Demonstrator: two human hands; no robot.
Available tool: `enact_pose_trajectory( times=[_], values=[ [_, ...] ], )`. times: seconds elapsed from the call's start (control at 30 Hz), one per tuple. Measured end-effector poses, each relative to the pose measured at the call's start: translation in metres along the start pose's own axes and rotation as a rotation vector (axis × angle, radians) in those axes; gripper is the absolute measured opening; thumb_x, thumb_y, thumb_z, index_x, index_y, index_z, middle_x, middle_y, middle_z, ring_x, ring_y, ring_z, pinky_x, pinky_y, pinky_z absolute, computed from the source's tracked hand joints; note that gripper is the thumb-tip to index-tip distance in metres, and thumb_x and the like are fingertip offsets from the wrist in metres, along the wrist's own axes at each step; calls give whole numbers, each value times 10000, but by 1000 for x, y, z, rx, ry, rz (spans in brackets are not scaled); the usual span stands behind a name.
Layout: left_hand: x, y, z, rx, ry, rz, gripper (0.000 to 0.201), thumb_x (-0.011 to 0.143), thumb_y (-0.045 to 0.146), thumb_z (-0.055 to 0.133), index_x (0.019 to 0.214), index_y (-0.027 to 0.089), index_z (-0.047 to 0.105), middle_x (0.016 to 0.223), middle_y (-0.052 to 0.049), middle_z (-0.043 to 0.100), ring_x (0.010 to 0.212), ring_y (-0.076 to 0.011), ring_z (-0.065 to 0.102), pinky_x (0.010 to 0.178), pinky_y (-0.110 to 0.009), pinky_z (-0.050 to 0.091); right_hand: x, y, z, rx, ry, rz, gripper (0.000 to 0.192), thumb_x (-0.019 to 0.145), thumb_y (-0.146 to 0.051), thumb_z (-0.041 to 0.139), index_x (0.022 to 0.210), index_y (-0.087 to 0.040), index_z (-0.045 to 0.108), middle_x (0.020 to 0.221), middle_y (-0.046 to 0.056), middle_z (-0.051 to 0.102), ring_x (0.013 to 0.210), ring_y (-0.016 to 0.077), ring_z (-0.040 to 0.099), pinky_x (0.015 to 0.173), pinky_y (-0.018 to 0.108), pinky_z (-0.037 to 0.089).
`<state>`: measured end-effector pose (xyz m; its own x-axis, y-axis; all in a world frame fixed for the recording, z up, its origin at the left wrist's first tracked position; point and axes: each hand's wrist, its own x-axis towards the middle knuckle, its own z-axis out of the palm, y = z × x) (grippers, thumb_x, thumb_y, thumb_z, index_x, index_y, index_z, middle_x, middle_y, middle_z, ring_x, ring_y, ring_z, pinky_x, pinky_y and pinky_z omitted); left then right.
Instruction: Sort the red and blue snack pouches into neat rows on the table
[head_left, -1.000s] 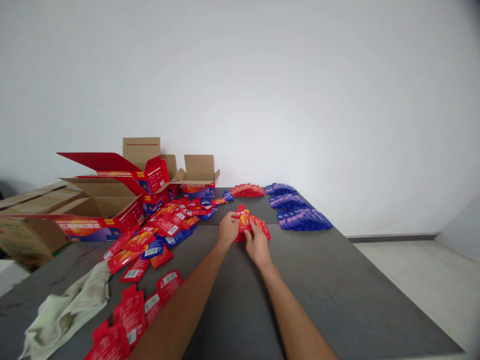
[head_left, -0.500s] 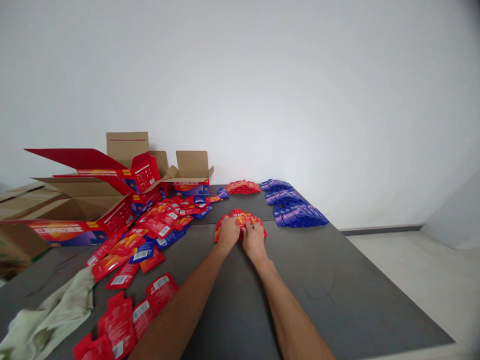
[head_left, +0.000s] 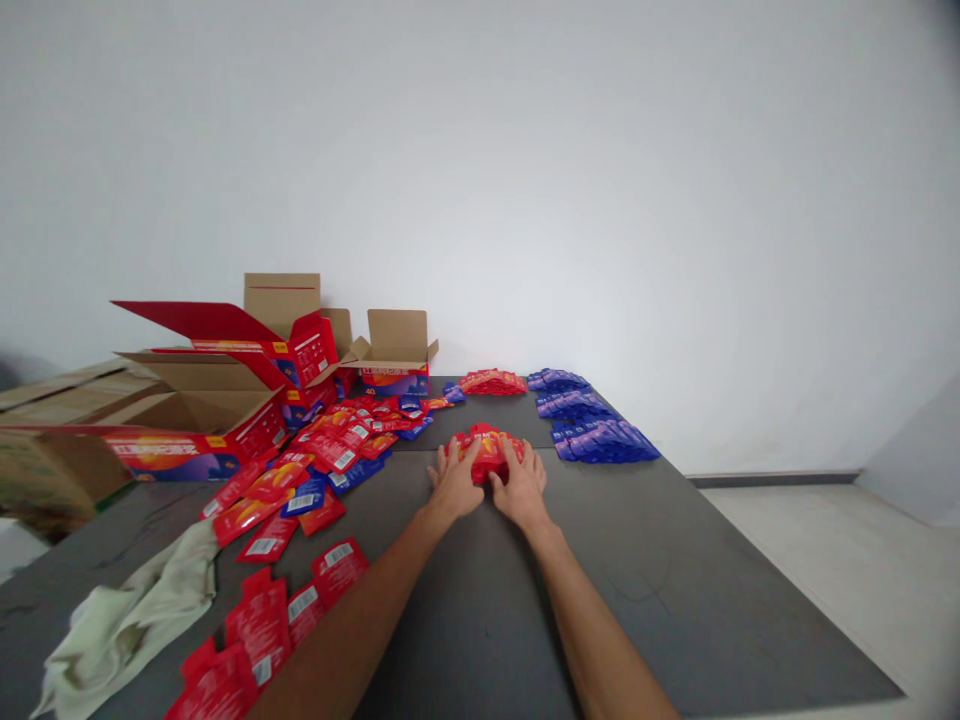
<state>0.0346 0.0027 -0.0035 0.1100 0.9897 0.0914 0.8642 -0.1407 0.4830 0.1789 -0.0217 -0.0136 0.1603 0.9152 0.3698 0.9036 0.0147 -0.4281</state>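
Two hands lay on the dark table (head_left: 675, 600), side by side; the left hand (head_left: 453, 483) and the right hand (head_left: 519, 483) were both spread flat, fingers open, pressing on one small fanned stack of red sachets (head_left: 486, 449) that rested on the tabletop just ahead of the fingertips; neither hand gripped anything.

Behind that stack sat a second fan of red sachets (head_left: 493, 381) near the far edge; to its right lay three fans of blue sachets (head_left: 592, 418) in a row running towards the near side (the single packets in them were too many and too small to count).

Left of the hands a loose heap of red sachets with a few blue ones (head_left: 330, 455) spread over the table; a further scatter of red sachets (head_left: 259, 625) lay at the near left, beside one crumpled pale cloth (head_left: 131, 625).

At least three printed red cartons (head_left: 225, 400) stood open at the far left, flaps raised; their contents could not be seen; one plain brown box (head_left: 52, 440) sat at the left edge.
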Motion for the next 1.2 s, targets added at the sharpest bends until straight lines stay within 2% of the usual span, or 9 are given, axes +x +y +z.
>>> enact_pose_trajectory(
  times=[0.07,0.13,0.27,0.4,0.47,0.67,0.9,1.2],
  values=[
    [-5,-4,4,12,-80,12,1013,675,178,649,1525,428,158,1643,-27,-13,1473,-421,7,1095,-666,202,2,4,1,-4,-91,14,900,781,-346,706,1527,-396,204,1601,101,122,1403,429,214,1057,589,245],
    [-6,-7,9,18,-124,31,996,703,161,623,1526,434,134,1642,-12,-47,1477,-410,2,1099,-660,203,5,9,3,-3,-171,19,975,763,-339,731,1527,-434,133,1617,93,48,1420,450,162,1043,636,228],
    [-3,-12,20,16,-122,55,867,790,130,520,1522,433,169,1642,-3,19,1480,-379,81,1111,-647,202,10,24,10,-10,-263,-40,896,810,-343,693,1520,-443,156,1624,70,52,1446,409,118,1054,616,236],
    [1,-17,32,36,-76,60,780,826,88,438,1498,443,266,1636,0,100,1478,-360,123,1122,-645,177,10,34,23,-30,-210,-81,670,903,-284,560,1502,-409,284,1602,44,201,1435,356,186,1070,538,270],
    [3,-18,35,39,-52,63,758,842,82,408,1489,457,283,1631,11,134,1479,-350,131,1127,-641,166,11,37,28,-39,-182,-81,624,917,-264,528,1490,-399,325,1585,41,256,1421,352,222,1067,517,284],
    [12,-16,39,45,-31,83,692,878,126,410,1475,464,316,1622,33,175,1474,-331,164,1156,-581,161,21,42,35,-57,-163,-68,594,911,-270,532,1469,-401,374,1563,44,313,1408,355,258,1059,499,289],
    [28,-7,43,56,8,110,641,887,341,543,1491,387,333,1611,-38,223,1466,-358,159,1159,-574,126,36,48,39,-79,-151,-57,601,909,-271,516,1475,-401,360,1562,42,315,1407,327,262,1063,473,274],
    [74,5,58,54,50,83,581,909,294,494,1470,391,376,1598,-47,258,1455,-365,194,1151,-589,141,77,59,45,-116,-155,-46,637,878,-254,519,1482,-379,361,1560,38,312,1390,337,270,1059,462,273]
  ],
)
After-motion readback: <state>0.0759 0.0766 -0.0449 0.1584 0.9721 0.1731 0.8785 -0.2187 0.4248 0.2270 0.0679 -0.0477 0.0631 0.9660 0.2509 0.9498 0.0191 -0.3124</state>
